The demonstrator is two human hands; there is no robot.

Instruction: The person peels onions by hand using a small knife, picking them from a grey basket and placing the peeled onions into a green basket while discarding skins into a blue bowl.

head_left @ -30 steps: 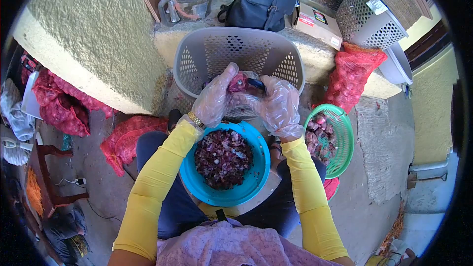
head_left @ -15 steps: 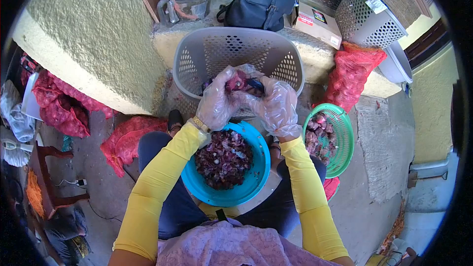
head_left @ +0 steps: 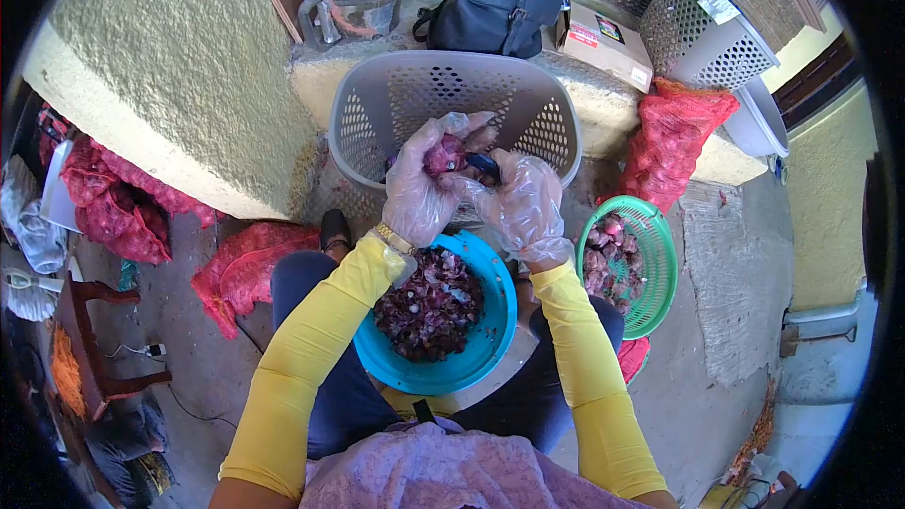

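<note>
The person's left hand (head_left: 419, 184), in a clear glove, has its fingers curled round a purple-red onion (head_left: 444, 156), held above the near rim of a grey basket (head_left: 452, 59); the right hand (head_left: 530, 200) grips a dark tool (head_left: 484, 166) against it. Both hands block part of the basket's near side, and the left wrist covers an edge of the blue basin (head_left: 500, 320), which sits between the knees with purple peelings (head_left: 429, 306) inside. A green basket (head_left: 666, 269) of onions stands beside the right knee, a red net sack (head_left: 671, 155) beyond it. Behind the grey basket, a black bag (head_left: 509, 0) sits beside a cardboard box (head_left: 608, 55) on a ledge.
</note>
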